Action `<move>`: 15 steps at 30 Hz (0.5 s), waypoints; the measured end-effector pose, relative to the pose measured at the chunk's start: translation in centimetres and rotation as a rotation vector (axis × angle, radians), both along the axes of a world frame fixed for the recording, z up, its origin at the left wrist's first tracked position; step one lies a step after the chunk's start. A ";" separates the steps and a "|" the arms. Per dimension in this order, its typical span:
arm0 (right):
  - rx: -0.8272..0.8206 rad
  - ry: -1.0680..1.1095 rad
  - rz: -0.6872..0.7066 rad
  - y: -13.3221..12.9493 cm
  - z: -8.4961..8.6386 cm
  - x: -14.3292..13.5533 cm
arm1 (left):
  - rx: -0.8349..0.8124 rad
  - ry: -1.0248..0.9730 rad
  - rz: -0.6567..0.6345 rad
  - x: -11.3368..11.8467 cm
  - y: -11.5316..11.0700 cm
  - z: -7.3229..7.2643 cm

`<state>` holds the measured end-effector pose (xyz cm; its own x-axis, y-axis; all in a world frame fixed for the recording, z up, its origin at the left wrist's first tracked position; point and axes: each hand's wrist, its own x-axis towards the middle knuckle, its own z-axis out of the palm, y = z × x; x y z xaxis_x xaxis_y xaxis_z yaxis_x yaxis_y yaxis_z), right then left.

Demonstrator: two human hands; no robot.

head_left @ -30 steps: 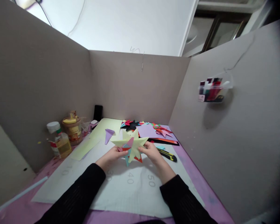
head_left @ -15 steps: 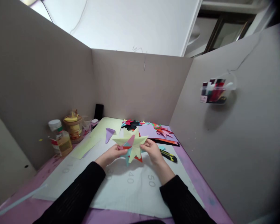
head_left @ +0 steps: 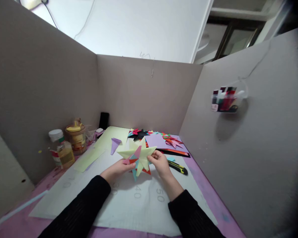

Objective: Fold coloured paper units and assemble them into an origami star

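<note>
A folded paper star point(head_left: 143, 154), pale yellow with pink, blue and red points, is held a little above the white sheet. My left hand point(head_left: 117, 169) grips its lower left side, the thumb on the front near the blue and red points. With thumb and fingers, my right hand point(head_left: 159, 162) pinches the star's right side. The fingertips behind the paper are hidden. Right of my right hand lies a black and yellow utility knife point(head_left: 178, 168). Beyond my left hand is a folded purple paper piece point(head_left: 115, 144).
Several coloured paper stars point(head_left: 139, 133) lie at the back beside a lilac sheet point(head_left: 156, 141). A glue bottle point(head_left: 64, 152), a brown tub point(head_left: 75, 137) and a black phone point(head_left: 104, 120) stand along the left. Grey panels enclose three sides; a clear holder point(head_left: 225, 103) hangs on the right one.
Both hands still hold the star at nearly the same spot. My right fingers have shifted slightly on its right side. The whole view has moved a little.
</note>
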<state>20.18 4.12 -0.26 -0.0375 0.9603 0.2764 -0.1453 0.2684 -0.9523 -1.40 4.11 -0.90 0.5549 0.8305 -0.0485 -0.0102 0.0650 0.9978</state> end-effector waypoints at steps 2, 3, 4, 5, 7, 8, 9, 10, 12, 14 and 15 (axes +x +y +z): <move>0.057 -0.079 -0.039 -0.1 -0.2 -0.1 | 0.036 0.016 0.044 0.1 -0.1 0.4; 0.113 -0.137 -0.121 -0.3 -0.2 -0.2 | 0.065 0.000 0.058 0.2 -0.2 0.7; 0.199 -0.204 -0.250 -0.5 -0.1 -0.2 | 0.110 -0.027 0.074 0.3 -0.2 0.9; 0.316 -0.277 -0.408 -0.8 0.0 -0.2 | 0.170 -0.052 0.086 0.5 -0.3 1.1; 0.600 -0.426 -0.682 -1.5 0.5 -0.3 | 0.329 -0.056 0.100 0.7 -0.3 1.4; 0.732 -0.499 -0.730 -1.9 0.7 -0.4 | 0.415 -0.035 0.106 0.9 -0.3 1.4; 0.833 -0.569 -0.713 -2.3 1.0 -0.6 | 0.492 0.000 0.108 1.0 -0.3 1.4; 0.888 -0.626 -0.669 -2.6 1.2 -0.8 | 0.551 0.044 0.111 1.0 -0.3 1.4; 0.922 -0.689 -0.595 -3.1 1.5 -1.3 | 0.614 0.132 0.115 1.1 -0.3 1.3; 0.941 -0.712 -0.549 -3.4 1.7 -1.7 | 0.629 0.192 0.107 1.1 -0.4 1.3; 0.954 -0.719 -0.533 -3.5 1.7 -1.8 | 0.637 0.206 0.101 1.1 -0.4 1.3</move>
